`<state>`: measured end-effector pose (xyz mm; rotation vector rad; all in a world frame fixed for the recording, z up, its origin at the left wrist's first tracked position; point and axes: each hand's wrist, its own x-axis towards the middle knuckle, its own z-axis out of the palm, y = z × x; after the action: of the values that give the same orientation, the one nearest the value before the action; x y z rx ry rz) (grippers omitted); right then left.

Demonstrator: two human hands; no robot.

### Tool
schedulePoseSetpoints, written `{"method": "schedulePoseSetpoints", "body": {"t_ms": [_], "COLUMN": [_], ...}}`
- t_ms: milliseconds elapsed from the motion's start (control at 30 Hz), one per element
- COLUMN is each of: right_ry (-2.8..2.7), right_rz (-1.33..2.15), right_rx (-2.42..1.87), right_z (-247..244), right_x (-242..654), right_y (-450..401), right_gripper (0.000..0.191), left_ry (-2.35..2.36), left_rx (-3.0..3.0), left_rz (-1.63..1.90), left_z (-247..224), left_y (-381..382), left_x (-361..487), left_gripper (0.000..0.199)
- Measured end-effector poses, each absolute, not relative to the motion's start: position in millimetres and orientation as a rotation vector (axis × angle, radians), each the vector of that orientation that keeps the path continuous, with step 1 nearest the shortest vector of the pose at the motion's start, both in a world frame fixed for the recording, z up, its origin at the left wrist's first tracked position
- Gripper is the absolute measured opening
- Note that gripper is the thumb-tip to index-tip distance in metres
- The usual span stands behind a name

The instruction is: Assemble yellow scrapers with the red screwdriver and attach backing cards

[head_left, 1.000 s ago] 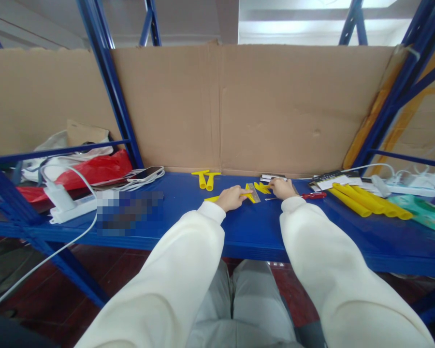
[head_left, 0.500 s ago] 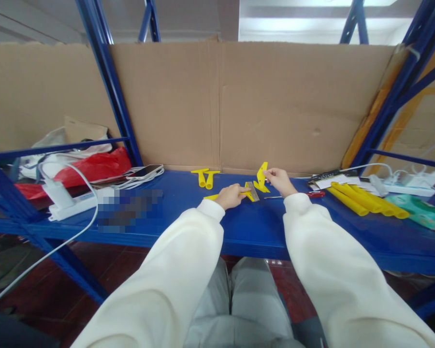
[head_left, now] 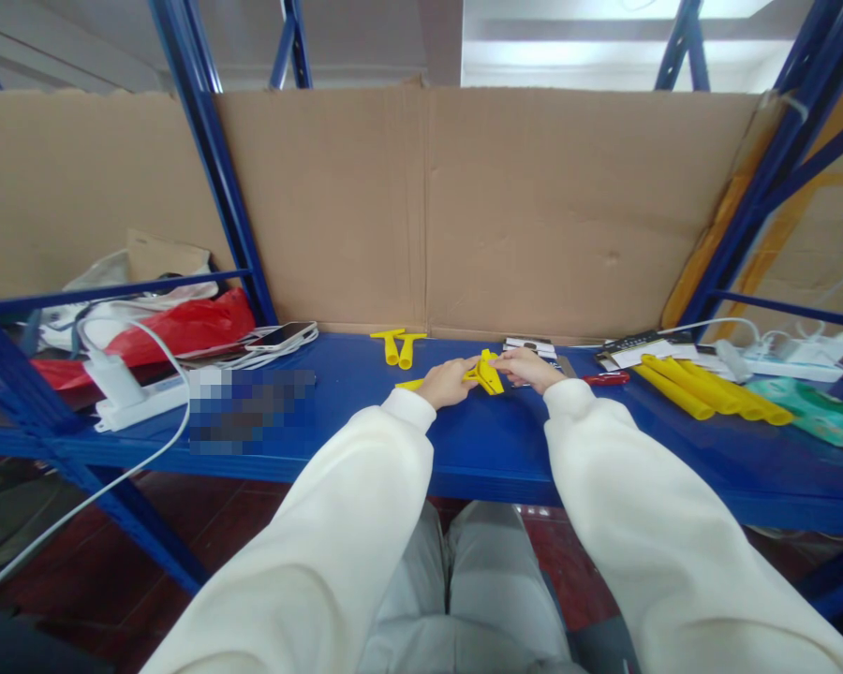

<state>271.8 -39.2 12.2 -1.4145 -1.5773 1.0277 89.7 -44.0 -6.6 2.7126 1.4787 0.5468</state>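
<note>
My left hand (head_left: 448,384) is closed around a yellow scraper handle (head_left: 410,385), whose end sticks out to the left of the fist. A yellow flat cover piece (head_left: 492,378) lies over the head of that scraper. My right hand (head_left: 528,368) pinches the cover piece from the right. The metal blade at the scraper's head is hidden under the cover and fingers. Two yellow T-shaped handles (head_left: 391,348) rest side by side behind my left hand. A screwdriver with a red handle (head_left: 606,379) lies to the right of my right hand, its shaft mostly covered.
Several yellow tubes (head_left: 702,388) lie on the blue shelf (head_left: 488,449) at the right, beside a green packet (head_left: 815,410). Dark-and-white cards (head_left: 530,346) sit behind my right hand. A phone (head_left: 285,335), cables and a white power strip (head_left: 144,401) are at the left. Cardboard (head_left: 534,206) stands behind.
My right hand has moved left and down, bringing the yellow cover piece from upright in the air onto the scraper head. The blade is now out of sight. My left hand has barely moved.
</note>
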Motion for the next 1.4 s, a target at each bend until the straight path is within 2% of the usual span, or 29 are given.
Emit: {"method": "schedulePoseSetpoints", "body": {"t_ms": [467,700,900,1067,1167,1400], "right_ry": [-1.6,-1.531,-1.476,-1.549,-1.523,-1.441], "right_rz": [0.876,0.821,0.754,1.128,1.335,1.403], "right_rx": [-1.538,-1.602,-1.575,-1.421,-1.378,-1.381], "right_z": [16,17,19,14,10,7], "right_x": [260,258,268,276,278,281], "right_y": [-49,-49,-45,-41,-36,-31], "right_gripper": [0.033,0.025,0.022,0.033,0.032,0.033], "left_ry": [1.393,1.423,1.431,1.389,1.356,1.354], "left_rx": [2.689,2.724,2.706,2.78,2.848,2.955], "left_rz": [0.657,0.623,0.658,0.627,0.577,0.467], "left_z": [-9,-7,-7,-5,-5,-4], "left_y": [-41,-42,-42,-44,-45,-50], "left_x": [89,89,89,88,88,90], "left_gripper": [0.058,0.043,0.039,0.041,0.043,0.044]}}
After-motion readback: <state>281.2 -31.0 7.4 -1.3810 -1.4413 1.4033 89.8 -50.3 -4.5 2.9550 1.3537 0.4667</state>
